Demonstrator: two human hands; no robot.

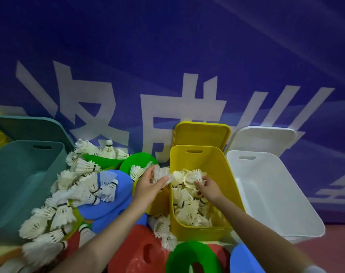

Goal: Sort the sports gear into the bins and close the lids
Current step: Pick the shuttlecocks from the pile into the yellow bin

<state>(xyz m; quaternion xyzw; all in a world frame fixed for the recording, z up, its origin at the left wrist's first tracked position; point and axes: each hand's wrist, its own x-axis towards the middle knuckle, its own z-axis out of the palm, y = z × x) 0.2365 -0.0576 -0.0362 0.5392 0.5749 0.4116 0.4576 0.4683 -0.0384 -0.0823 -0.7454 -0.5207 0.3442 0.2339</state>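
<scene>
A yellow bin (225,174) stands in the middle, partly filled with white feather shuttlecocks (189,211). My left hand (150,186) is at the bin's left rim, shut on a shuttlecock (161,174) held over the edge. My right hand (208,187) is inside the bin, fingers closed on a shuttlecock (195,177) among those lying there. A big heap of shuttlecocks (69,198) lies to the left, over blue (116,205), green (137,161) and red (136,251) flat disc markers.
A teal bin (16,184) stands open at the left, a white bin (270,196) at the right. Their lids, and the yellow lid (202,134), lean against the blue banner wall behind. More green (193,257) and blue (244,261) discs lie near me.
</scene>
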